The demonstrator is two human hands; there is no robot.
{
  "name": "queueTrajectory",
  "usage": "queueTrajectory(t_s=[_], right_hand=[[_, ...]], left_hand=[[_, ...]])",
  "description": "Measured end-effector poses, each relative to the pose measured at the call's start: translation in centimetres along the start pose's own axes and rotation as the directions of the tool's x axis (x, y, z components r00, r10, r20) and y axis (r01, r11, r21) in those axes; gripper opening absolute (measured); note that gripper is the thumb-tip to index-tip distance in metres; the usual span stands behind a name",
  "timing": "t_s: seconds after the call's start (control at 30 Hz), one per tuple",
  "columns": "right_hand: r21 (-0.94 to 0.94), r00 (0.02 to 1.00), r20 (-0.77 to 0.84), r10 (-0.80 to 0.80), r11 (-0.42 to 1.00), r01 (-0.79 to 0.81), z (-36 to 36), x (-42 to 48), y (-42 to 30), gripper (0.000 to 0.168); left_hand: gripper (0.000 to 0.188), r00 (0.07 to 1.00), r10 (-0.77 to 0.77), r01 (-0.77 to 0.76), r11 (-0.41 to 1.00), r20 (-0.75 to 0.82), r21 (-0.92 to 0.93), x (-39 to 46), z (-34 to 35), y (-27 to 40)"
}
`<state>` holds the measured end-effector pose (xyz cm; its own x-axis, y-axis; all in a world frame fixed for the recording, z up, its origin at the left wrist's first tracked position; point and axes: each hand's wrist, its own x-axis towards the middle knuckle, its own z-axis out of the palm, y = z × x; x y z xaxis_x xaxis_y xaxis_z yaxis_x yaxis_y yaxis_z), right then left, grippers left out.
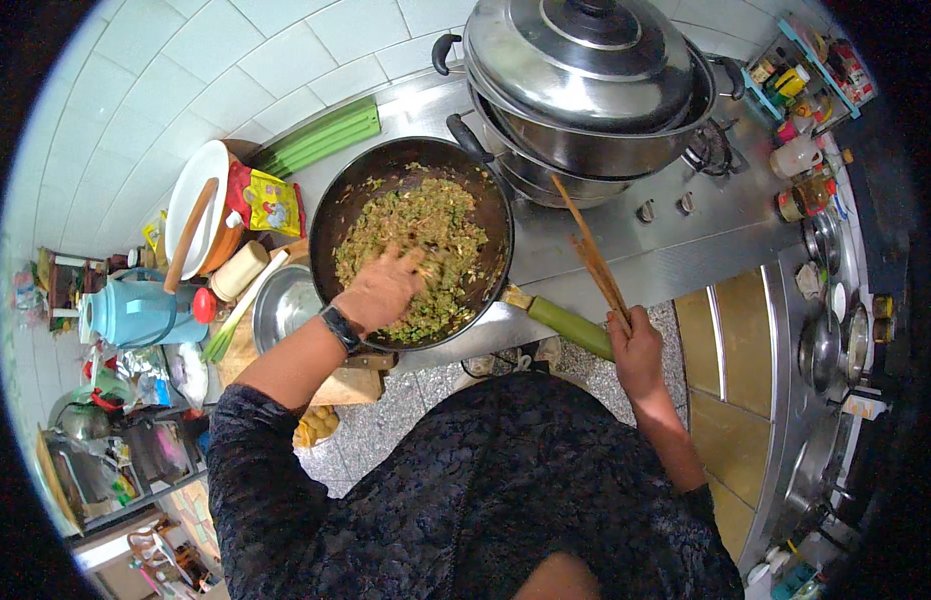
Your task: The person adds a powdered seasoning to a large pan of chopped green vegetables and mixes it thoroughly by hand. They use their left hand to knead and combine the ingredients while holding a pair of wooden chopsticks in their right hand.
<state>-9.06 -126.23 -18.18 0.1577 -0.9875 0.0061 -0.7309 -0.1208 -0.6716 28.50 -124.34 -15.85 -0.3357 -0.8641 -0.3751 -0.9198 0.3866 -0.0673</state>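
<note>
A dark frying pan (328, 217) holds a chopped green-and-brown mixture (435, 214), perhaps a filling. My left hand (383, 289), a dark watch on its wrist, is down in the mixture; its fingertips are partly buried and blurred. In my right hand (636, 352) are wooden chopsticks (600, 270), pointing up and away, their tips apart from the pan. That hand meets the end of the pan's green handle (570, 326); whether it also grips the handle, I cannot tell.
Behind the pan's right side stands a large lidded steel steamer pot (585, 82). At left are a metal bowl (281, 307), a scallion (244, 307), a white bowl (197, 195) with a rolling pin (191, 232), a yellow-red packet (270, 202) and a blue thermos jug (146, 311).
</note>
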Motion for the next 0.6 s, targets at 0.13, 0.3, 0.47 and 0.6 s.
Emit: queueTrajectory(t_s=[0.13, 0.3, 0.47, 0.6], right_hand=[[0.037, 0.997, -0.059, -0.054, 0.998, 0.057, 0.4, -0.1, 0.8, 0.025], [-0.002, 1.000, -0.008, -0.025, 1.000, 0.025, -0.1, 0.0, 0.4, 0.024], [0.037, 1.000, -0.022, -0.018, 0.999, 0.019, 0.2, -0.1, 0.5, 0.024], [-0.005, 0.999, 0.010, 0.042, 0.999, -0.042, 0.0, -0.1, 0.3, 0.023]], left_hand=[[0.023, 0.999, -0.037, 0.037, 0.999, -0.008, -0.036, 1.3, 0.2, -1.4], [0.021, 0.981, -0.192, 0.195, 0.963, 0.037, -0.187, 5.2, 1.9, -3.0], [0.022, 0.954, -0.285, 0.298, 0.910, 0.087, -0.287, 5.2, 1.0, -3.1], [0.052, 0.982, -0.162, 0.141, 0.972, -0.101, -0.188, 1.5, -3.1, 1.0]])
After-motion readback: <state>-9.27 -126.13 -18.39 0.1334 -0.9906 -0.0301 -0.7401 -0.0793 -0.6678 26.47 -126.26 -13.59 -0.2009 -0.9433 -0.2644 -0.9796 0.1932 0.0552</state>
